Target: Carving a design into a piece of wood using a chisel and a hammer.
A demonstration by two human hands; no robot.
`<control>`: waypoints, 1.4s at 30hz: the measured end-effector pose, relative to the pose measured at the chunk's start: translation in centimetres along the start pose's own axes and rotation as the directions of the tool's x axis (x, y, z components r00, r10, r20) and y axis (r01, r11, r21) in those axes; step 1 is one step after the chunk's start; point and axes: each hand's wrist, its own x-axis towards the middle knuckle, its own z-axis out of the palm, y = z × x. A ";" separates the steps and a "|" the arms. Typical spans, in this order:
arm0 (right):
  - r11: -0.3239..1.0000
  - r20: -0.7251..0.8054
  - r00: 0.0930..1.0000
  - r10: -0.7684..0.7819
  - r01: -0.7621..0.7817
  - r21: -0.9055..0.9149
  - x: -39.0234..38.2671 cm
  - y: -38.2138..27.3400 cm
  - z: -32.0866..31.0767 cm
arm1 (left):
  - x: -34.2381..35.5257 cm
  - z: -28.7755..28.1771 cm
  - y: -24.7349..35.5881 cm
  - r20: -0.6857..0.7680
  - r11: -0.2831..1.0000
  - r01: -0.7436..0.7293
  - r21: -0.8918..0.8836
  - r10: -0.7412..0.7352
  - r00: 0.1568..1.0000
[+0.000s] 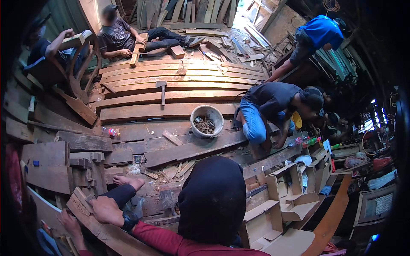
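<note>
Neither my left hand nor my right hand is in view. Directly below me is a co-worker's black-covered head [212, 196], with red-sleeved arms reaching left. That person's watch-wearing hand [106, 210] and other hand [70, 224] are at a wooden board [100, 230], beside a bare foot [132, 182]. Farther out, a crouching person in jeans [273, 106] bends with hands low. A white bucket of wood scraps [206, 121] stands left of them. A hammer or hatchet [162, 91] lies on long planks [128, 112]. A seated person at the back [117, 40] holds a wood piece [137, 53].
Stacked timber [45, 166] fills the left. Another person [38, 51] sits by a curved wooden frame [81, 87]; one in blue [320, 34] bends at upper right. Open cardboard boxes [260, 224], a curved orange board [333, 213] and plastic bottles [311, 143] lie at the right.
</note>
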 end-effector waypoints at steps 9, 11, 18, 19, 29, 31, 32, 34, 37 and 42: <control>0.996 -0.009 0.998 -0.057 0.057 -0.064 0.6 -0.9 3.2 | -6.6 -0.3 3.8 -0.223 0.972 0.162 -0.172 -0.199 0.954; 0.978 -0.075 0.985 -0.153 0.140 -0.153 0.3 -0.4 2.5 | -7.4 -1.9 8.4 -0.138 0.945 0.200 -0.258 -0.241 0.961; 0.986 0.178 0.983 0.055 -0.026 -0.163 -0.6 -1.3 -1.9 | -10.5 -3.8 13.6 -0.237 0.823 0.219 -0.524 -0.388 0.891; 0.984 0.153 0.987 0.045 -0.017 -0.177 -0.8 -0.8 -1.4 | -11.5 -3.6 13.6 -0.201 0.765 0.224 -0.604 -0.418 0.886; 0.987 -0.001 0.989 -0.147 0.147 -0.069 -1.9 1.6 -0.2 | -12.8 -1.0 11.3 0.216 0.540 0.556 -0.631 -0.567 0.795; 0.986 -0.014 0.989 -0.149 0.148 -0.070 -2.0 2.0 -1.0 | -12.1 -0.6 11.8 0.151 0.590 0.508 -0.628 -0.547 0.823; 0.976 -0.045 0.978 -0.202 0.198 -0.090 -2.0 2.1 -0.6 | -12.0 -0.6 12.0 0.086 0.635 0.459 -0.622 -0.527 0.845; 0.983 0.000 0.989 -0.150 0.149 -0.109 -2.2 0.9 -0.6 | -12.2 -0.9 11.4 0.135 0.608 0.490 -0.624 -0.533 0.835; 0.998 0.079 0.997 -0.015 0.020 -0.057 -2.9 -2.0 -0.5 | -13.0 -1.2 10.2 0.120 0.574 0.496 -0.651 -0.568 0.814; 0.979 -0.004 0.999 0.054 -0.052 0.195 -1.4 2.2 0.3 | -12.8 -1.5 10.4 0.129 0.576 0.500 -0.647 -0.563 0.816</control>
